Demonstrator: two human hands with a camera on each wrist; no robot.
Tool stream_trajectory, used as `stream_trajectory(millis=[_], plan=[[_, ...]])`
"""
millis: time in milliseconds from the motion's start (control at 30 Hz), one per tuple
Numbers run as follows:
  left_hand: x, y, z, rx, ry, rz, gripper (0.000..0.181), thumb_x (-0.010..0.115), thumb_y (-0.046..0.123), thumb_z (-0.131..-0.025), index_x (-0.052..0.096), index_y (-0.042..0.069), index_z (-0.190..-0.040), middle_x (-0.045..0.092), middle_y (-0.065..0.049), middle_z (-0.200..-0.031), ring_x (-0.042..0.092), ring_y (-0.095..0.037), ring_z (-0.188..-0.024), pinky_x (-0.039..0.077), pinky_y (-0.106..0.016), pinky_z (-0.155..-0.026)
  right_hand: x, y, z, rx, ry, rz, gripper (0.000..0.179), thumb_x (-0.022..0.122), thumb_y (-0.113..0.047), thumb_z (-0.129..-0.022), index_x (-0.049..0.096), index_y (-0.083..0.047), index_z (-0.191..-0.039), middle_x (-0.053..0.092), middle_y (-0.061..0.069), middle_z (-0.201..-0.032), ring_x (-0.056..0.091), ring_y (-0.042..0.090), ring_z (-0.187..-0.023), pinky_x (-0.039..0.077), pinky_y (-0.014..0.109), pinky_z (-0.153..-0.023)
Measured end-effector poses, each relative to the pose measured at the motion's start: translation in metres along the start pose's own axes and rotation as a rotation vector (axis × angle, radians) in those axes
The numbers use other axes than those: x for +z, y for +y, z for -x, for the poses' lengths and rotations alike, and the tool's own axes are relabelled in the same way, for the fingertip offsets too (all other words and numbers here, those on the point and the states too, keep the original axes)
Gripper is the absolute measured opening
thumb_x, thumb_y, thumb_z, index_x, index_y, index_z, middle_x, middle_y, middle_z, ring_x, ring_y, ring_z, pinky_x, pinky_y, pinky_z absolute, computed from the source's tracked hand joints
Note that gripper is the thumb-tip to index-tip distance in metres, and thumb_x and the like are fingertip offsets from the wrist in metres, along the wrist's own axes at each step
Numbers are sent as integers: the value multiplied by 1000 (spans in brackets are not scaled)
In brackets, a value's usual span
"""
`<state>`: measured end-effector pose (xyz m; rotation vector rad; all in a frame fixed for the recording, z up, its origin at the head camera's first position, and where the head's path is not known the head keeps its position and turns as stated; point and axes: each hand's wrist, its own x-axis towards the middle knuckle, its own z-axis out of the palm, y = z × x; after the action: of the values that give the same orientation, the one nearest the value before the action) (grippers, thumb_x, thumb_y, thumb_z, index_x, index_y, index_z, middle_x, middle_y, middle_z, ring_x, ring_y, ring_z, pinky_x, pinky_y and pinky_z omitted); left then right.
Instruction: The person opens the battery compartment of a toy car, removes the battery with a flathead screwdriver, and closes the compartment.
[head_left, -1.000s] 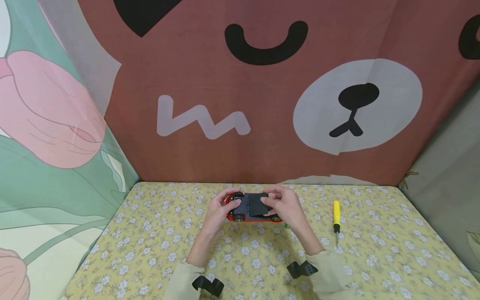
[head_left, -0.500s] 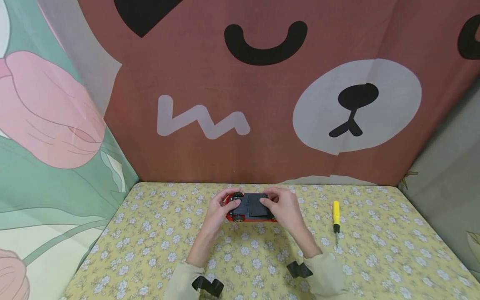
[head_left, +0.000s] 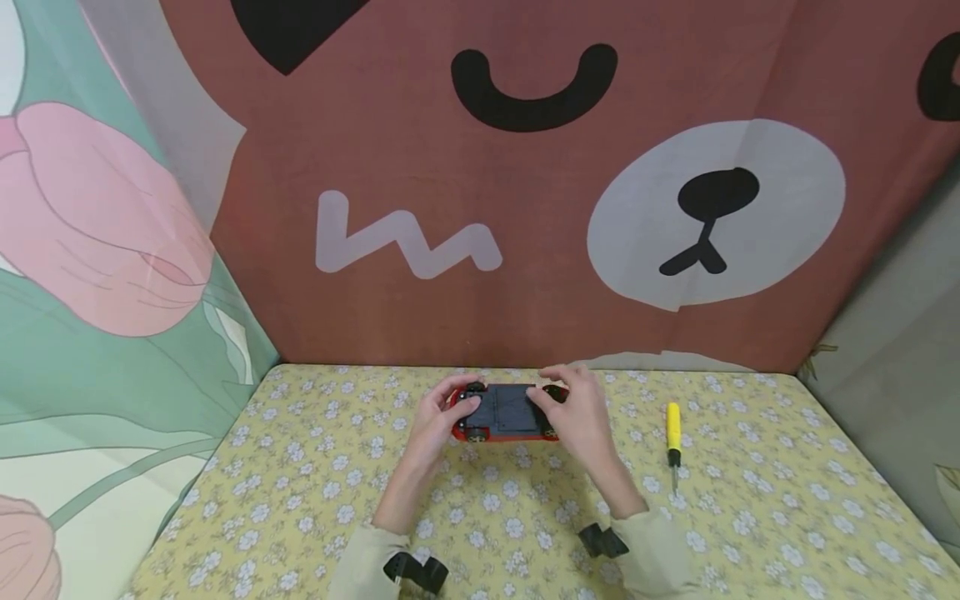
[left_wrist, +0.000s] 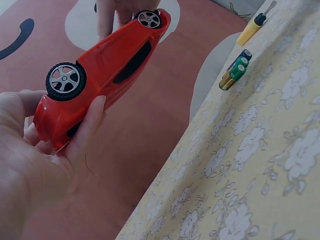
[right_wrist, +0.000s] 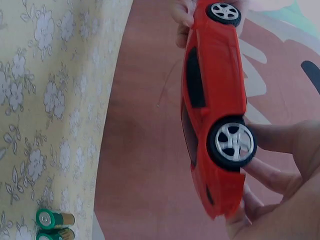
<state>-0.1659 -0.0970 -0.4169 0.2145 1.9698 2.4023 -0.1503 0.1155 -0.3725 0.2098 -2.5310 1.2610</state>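
Note:
A red toy car (head_left: 510, 438) is held upside down above the table, its dark underside facing up. My left hand (head_left: 435, 421) grips one end of it, thumb on the underside and fingers round the far side. A dark rectangular cover (head_left: 513, 408) lies level in the underside. My right hand (head_left: 577, 412) is at the other end, its thumb touching the edge of that cover and its index finger held apart above a wheel. Red bodywork and spoked wheels (left_wrist: 66, 81) show from the side in the left wrist view.
A screwdriver (head_left: 673, 433) with a yellow and black handle lies on the right of the flowered tablecloth (head_left: 300, 500). Several green batteries (left_wrist: 235, 75) lie together on the cloth, hidden behind my right hand in the head view. A printed bear curtain (head_left: 420, 325) hangs behind the table.
The cover, tilted and overlapping the underside before, now lies flat in it. My right hand has shifted slightly right, and its fingers have spread. My left hand keeps its grip.

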Motion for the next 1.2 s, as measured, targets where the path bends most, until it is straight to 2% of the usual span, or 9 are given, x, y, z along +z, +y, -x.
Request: stream_trajectory(millis=[67,200,400,633,867,1033,1200], plan=[[0,0,0,6,5,-5,40,69,6,-96,63,-3,-134,59,-16,-140,58,-27,-122,54,-31,-89,-4,3,-2,34,3,-36,36,78,-17,-95,70,-1,-125,55,24,-130,49,44,-121,46,60,-94],[-1,0,0,10,15,-1,40,69,5,-96,62,-4,-135,61,-14,-139,57,-27,-125,54,-30,-90,-11,10,-7,98,-65,-120,47,75,-19,-97,61,1,-137,48,26,-143,46,46,-133,42,61,-104],[0,0,-1,8,27,22,40,70,4,-95,63,-4,-134,61,-15,-137,58,-25,-122,55,-28,-88,-20,19,-8,170,-199,-170,57,74,-26,-98,53,-1,-144,53,24,-144,47,42,-135,42,61,-106],[1,1,0,9,30,37,40,69,2,-95,63,-4,-134,62,-13,-134,60,-24,-119,56,-29,-87,-23,23,-6,201,-295,-169,65,74,-30,-97,47,-3,-150,45,22,-153,39,43,-142,42,63,-104],[1,0,-1,11,23,20,42,70,5,-95,62,-4,-135,60,-16,-140,57,-26,-125,54,-28,-90,-22,25,-4,229,-359,-275,68,75,-25,-96,44,-3,-152,43,26,-151,61,39,-112,57,54,-80],[1,-1,0,20,17,21,38,71,5,-95,65,0,-132,54,-23,-146,54,-27,-130,53,-28,-92,-20,24,-2,233,-379,-341,68,75,-21,-97,41,1,-152,46,29,-146,65,34,-104,60,52,-78],[1,-1,0,17,22,17,37,71,6,-95,66,0,-132,55,-24,-144,55,-27,-128,53,-28,-92,-17,25,-3,249,-381,-425,66,74,-15,-97,40,3,-152,45,31,-143,68,33,-99,61,53,-75]])
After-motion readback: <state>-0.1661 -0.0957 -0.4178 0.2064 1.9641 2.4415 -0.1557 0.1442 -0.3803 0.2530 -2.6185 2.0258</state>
